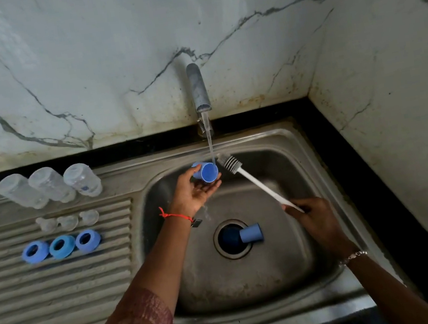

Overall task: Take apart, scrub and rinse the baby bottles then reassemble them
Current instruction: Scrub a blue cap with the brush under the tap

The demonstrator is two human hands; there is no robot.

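– Under the tap (pixel 198 87), what has your left hand (pixel 198 192) got?

– I see it palm up, holding a blue cap (pixel 205 172) at the fingertips. The cap's open mouth is turned toward me, and the water (pixel 210 145) falls onto its rim. A red thread (pixel 175 215) is tied round that wrist.

– And the right hand (pixel 315 218)?

– It is closed round the end of the white handle of the bottle brush (pixel 231 163). The handle slants up and away from it, and the grey bristle head sits just beside the cap, on its right, close to the stream. A bracelet (pixel 353 256) shows on that wrist.

– Anything else in the sink (pixel 301 268)?

– A second cap (pixel 251 233) lies on its side at the drain (pixel 230 242), its closed end pointing right. It is well apart from both hands.

– Where are the other bottle parts?

– They are on the draining board (pixel 60 290) to the left, laid out in three rows. Three clear bottles (pixel 51 184) stand at the back, mouths down as far as I can judge through the wide lens. Three clear teats (pixel 68 222) sit in front of them. Three blue collar rings (pixel 62 246) lie nearest me, side by side. A black bench (pixel 321 123) edges the sink, and a veined marble wall (pixel 82 70) rises behind it.
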